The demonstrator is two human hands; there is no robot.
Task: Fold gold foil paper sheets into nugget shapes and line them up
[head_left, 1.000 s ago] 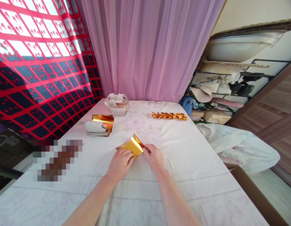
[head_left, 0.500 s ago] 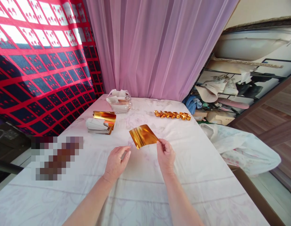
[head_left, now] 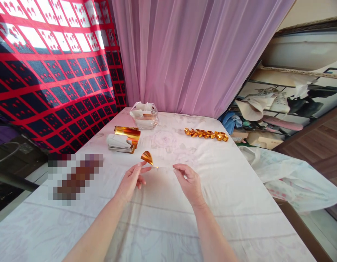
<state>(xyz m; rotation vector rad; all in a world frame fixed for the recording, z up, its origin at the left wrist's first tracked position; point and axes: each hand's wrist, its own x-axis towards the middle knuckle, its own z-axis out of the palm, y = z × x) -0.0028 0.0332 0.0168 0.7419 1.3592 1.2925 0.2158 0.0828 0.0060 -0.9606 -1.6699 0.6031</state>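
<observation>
That gold foil sheet (head_left: 147,157) looks super light and floppy, probably creases if you squeeze, so edges are the spot: left hand (head_left: 133,178) pinches one end above the table (head_left: 225,189), right hand (head_left: 189,180) sits loosely open by the other edge, which is edge-on and basically invisible.

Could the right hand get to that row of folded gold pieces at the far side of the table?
Probably yes. The right hand is empty, and only bare tablecloth lies between it and the row of folded gold pieces, though it would need a forward stretch.
</observation>
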